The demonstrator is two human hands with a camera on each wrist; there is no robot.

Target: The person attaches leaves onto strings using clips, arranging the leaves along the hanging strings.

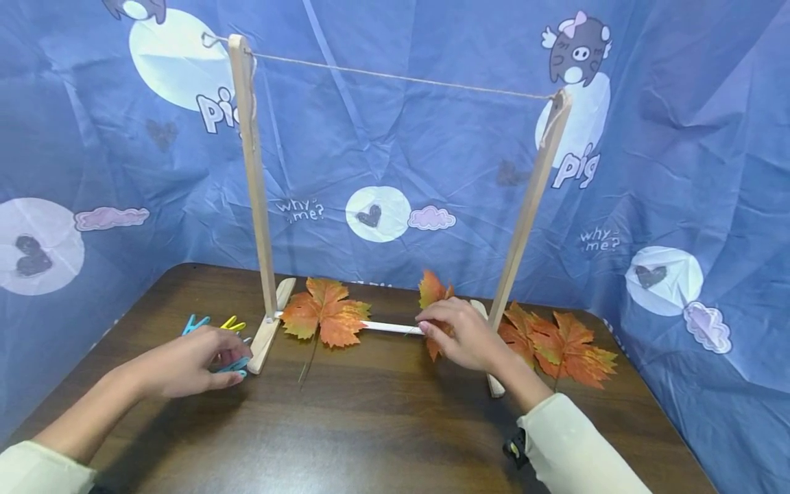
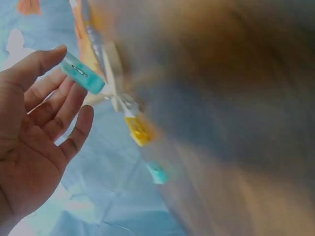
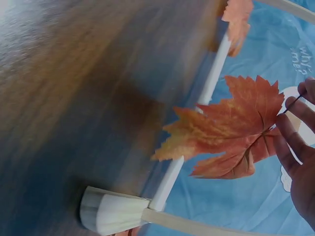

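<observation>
My left hand (image 1: 188,361) pinches a light-blue clothespin (image 2: 82,73) between thumb and fingers, just left of the wooden frame's left foot (image 1: 265,346). My right hand (image 1: 464,334) holds an orange-red artificial maple leaf (image 3: 236,129) by its thin stem, in front of the frame's right post (image 1: 531,213). In the head view that hand covers part of the leaf. Another maple leaf (image 1: 325,312) lies at the left end of the white crossbar (image 1: 391,328), its stem pointing toward me. A twine line (image 1: 395,77) stretches between the tops of the two posts, with nothing hanging on it.
A blue clothespin (image 1: 195,323) and a yellow clothespin (image 1: 234,323) lie on the brown table (image 1: 345,439) beyond my left hand. More maple leaves (image 1: 570,348) lie right of the frame. A blue printed cloth (image 1: 395,151) hangs behind the table.
</observation>
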